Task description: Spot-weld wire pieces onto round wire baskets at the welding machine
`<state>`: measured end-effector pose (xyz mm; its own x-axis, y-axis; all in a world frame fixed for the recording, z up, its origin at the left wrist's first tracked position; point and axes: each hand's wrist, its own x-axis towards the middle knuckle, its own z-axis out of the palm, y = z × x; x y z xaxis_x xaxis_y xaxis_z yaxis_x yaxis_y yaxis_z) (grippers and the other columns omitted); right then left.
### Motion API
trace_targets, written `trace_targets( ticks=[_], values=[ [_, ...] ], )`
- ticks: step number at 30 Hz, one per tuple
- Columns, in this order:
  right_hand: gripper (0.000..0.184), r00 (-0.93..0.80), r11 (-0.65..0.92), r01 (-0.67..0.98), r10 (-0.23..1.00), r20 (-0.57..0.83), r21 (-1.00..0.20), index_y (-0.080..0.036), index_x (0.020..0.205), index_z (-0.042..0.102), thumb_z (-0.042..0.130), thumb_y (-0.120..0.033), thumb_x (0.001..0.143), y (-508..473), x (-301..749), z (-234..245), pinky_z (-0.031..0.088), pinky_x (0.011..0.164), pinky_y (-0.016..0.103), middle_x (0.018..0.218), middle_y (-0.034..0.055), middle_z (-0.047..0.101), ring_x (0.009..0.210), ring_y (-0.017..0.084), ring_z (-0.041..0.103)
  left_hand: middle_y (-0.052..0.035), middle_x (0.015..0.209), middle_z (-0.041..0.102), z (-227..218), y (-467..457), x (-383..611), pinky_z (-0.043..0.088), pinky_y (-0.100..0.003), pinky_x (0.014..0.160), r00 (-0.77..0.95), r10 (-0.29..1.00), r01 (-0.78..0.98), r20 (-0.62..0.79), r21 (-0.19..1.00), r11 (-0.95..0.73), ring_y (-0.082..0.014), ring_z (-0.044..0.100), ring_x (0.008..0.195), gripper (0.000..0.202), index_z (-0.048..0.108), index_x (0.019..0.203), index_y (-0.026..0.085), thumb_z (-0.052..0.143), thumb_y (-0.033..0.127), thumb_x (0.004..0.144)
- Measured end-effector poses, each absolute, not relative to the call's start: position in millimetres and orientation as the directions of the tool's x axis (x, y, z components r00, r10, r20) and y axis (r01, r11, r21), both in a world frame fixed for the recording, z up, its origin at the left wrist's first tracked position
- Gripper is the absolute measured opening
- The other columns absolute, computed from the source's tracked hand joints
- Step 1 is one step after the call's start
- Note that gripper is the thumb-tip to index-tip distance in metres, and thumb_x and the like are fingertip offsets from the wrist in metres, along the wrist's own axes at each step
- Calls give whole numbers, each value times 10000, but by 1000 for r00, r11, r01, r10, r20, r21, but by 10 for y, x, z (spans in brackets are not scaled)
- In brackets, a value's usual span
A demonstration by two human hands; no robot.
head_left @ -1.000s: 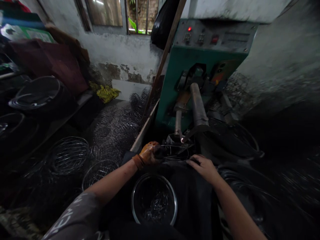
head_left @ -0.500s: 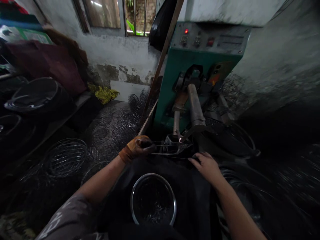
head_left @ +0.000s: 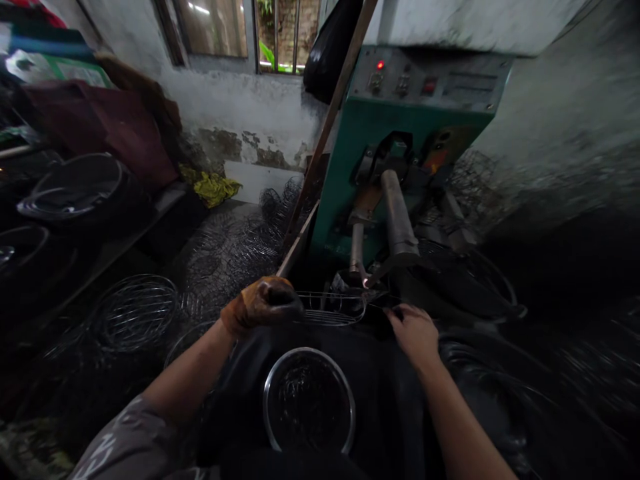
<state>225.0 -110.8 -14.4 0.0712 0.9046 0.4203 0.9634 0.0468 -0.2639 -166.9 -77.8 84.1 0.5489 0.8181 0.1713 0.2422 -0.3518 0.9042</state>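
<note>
My left hand [head_left: 267,301], in a stained orange-brown glove, is closed on the left side of a round wire rack [head_left: 333,320]. The rack's thin parallel bars reach right, to the tips of the green spot welder's [head_left: 333,167] two metal arms. A small bright glow shows at the meeting point of the upper arm [head_left: 399,217] and the lower arm [head_left: 357,247]. My bare right hand [head_left: 414,331] pinches the end of a thin metal wire [head_left: 380,306] just right of those tips. Where the wire meets the rack is too dark to make out.
Below my hands is a metal-rimmed bowl [head_left: 268,400] with shiny wire pieces inside. Round wire racks [head_left: 135,310] lie stacked at left, beside a tangled wire heap [head_left: 220,250]. A wooden post [head_left: 330,127] leans beside the welder. Black wire coils [head_left: 480,373] lie at right.
The rack has tilted, so more of its bars show. My right hand has brought the wire up toward the welder tips; my left hand has shifted slightly left. The view has shifted slightly.
</note>
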Motion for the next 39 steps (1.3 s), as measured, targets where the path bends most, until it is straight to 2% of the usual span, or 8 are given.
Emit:
trace_targets(
  ticks=[3,7,14,22,27,30,34,39],
  values=[
    [604,144,-15,955,896,419,-297,-252,654,626,337,-687,956,-1153,2364,-147,498,743,458,688,147,700,704,314,647,-43,798,727,879,-779,-1769,548,-249,682,537,812,214,227,895,-391,-158,683,735,175,779,792,163,742,327,840],
    [629,340,-130,836,885,317,-533,-254,671,655,433,-815,849,-1175,2255,-2,500,676,422,688,124,708,700,314,661,-46,819,733,722,-791,-1686,538,-237,662,568,810,271,145,896,-350,-156,677,727,199,784,824,160,773,358,802],
    [470,173,114,521,956,236,-846,-235,750,707,655,-698,820,-1315,1545,406,563,748,361,784,69,754,768,256,702,-60,811,724,376,-659,-1356,530,-233,641,600,781,225,170,902,-369,-149,666,708,289,760,835,134,736,423,828],
    [374,90,220,538,945,315,-814,-241,744,709,683,-597,857,-1367,1396,298,581,832,418,913,102,778,865,278,731,-131,1162,731,266,-685,-1234,554,-384,957,570,700,205,430,751,-628,-252,700,1055,357,778,1015,173,789,447,786],
    [352,88,226,546,942,323,-807,-240,749,706,680,-571,869,-1379,1382,295,581,804,398,886,95,771,837,265,726,-100,1119,738,151,-885,-1341,569,-393,948,363,640,307,677,561,-769,-233,705,1054,308,748,1070,205,753,406,837],
    [354,69,220,553,949,307,-804,-239,746,702,676,-569,872,-1378,1385,313,575,801,391,890,96,769,844,265,725,-134,1303,674,224,-922,-1444,521,-434,1057,244,627,380,740,522,-764,-272,640,1231,487,673,1253,201,768,418,828],
    [371,16,219,568,961,276,-794,-236,757,707,665,-587,870,-1367,1355,329,569,799,384,877,88,766,841,264,722,-164,1507,540,244,-786,-1432,412,-485,1172,528,533,420,662,342,-841,-343,479,1426,819,487,1516,194,698,573,821],
    [426,13,205,560,967,256,-803,-235,717,691,663,-639,848,-1383,1321,346,562,717,356,770,69,736,732,244,696,-161,1313,667,18,-520,-1276,473,-479,1111,577,475,375,665,301,-877,-332,580,1319,806,510,1483,170,682,605,827]
  ],
)
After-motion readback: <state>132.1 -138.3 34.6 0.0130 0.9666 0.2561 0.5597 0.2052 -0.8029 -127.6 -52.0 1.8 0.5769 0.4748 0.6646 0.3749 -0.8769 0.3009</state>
